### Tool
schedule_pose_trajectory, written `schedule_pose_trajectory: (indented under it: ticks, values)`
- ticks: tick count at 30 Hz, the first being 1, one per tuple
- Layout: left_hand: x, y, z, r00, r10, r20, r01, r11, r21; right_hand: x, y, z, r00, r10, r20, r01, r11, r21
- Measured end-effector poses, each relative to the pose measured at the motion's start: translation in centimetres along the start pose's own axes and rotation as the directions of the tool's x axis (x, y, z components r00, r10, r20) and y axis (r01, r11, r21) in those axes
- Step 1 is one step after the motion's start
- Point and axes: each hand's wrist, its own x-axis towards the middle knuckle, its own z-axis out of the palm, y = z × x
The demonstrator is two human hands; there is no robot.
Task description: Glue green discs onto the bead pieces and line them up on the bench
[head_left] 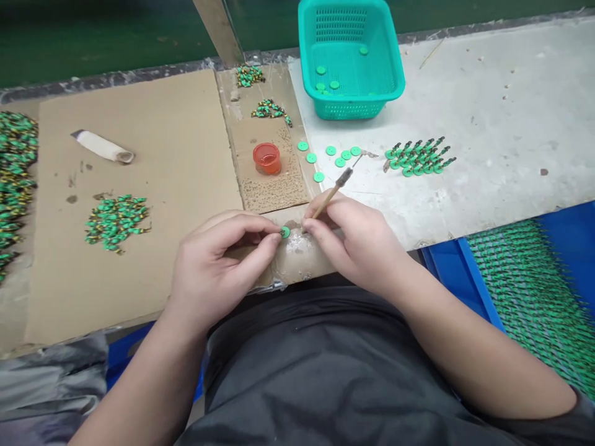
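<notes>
Left hand point(211, 263): thumb and forefinger pinch a green disc point(286, 232) at its edge, just above the near side of the table; the fingertips cover a part of it, so I cannot tell if something is fixed on it.
Right hand point(360, 235): thumb and forefinger are pressed on the handle of a tool point(333, 193), whose thin tip points away from the body; its lower end is hard to make out, and the other fingers are mostly hidden.
Loose discs point(311, 158): they lie flat beyond the hands, between the cup and the standing pieces.
Cup point(267, 158): red, on speckled cardboard; its content is not clear.
Standing pieces point(418, 158): dark upright parts on green bases, in close rows, too small for detail.
Basket point(320, 110): turquoise, a few discs inside, the rim meeting the upper picture edge.
Large pile point(16, 179): green, yellow and dark pieces, cut off at left.
Table point(502, 142): whitish and stained at right, under brown cardboard point(171, 142) at left.
Room: dark green wall point(102, 37) behind, with a post point(218, 31); blue tray point(465, 279) below at right, partly out of view.
</notes>
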Motion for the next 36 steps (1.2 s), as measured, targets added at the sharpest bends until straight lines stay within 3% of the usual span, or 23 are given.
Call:
schedule_pose_trajectory:
  ticks: [4, 8, 12, 19, 29, 36]
  values:
    - [0.1, -0.1, 0.0, 0.999, 0.038, 0.001, -0.038, 0.997, 0.068, 0.1, 0.0, -0.6, 0.996, 0.001, 0.092, 0.003, 0.999, -0.040]
    - [0.6, -0.2, 0.0, 0.987, 0.160, 0.011, -0.159, 0.968, 0.195, 0.7, 0.0, -0.5, 0.996, 0.024, 0.089, -0.021, 0.999, -0.027]
    - [0.7, -0.4, 0.0, 0.987, 0.159, 0.028, -0.161, 0.950, 0.269, 1.4, 0.2, 0.1, 0.995, -0.025, 0.092, 0.023, 0.999, 0.026]
    - [0.8, -0.5, 0.1, 0.988, 0.142, 0.057, -0.151, 0.962, 0.228, 1.9, 0.4, 0.2, 0.984, -0.075, 0.162, 0.073, 0.997, 0.020]
    - [0.7, -0.3, 0.1, 0.992, 0.114, 0.060, -0.124, 0.968, 0.217, 1.8, 0.7, 0.2, 0.978, -0.131, 0.163, 0.133, 0.991, 0.003]
    - [1.0, -0.2, 0.1, 0.988, 0.145, 0.054, -0.153, 0.969, 0.195, 2.9, -0.5, -0.3, 0.945, -0.119, 0.305, 0.139, 0.989, -0.044]
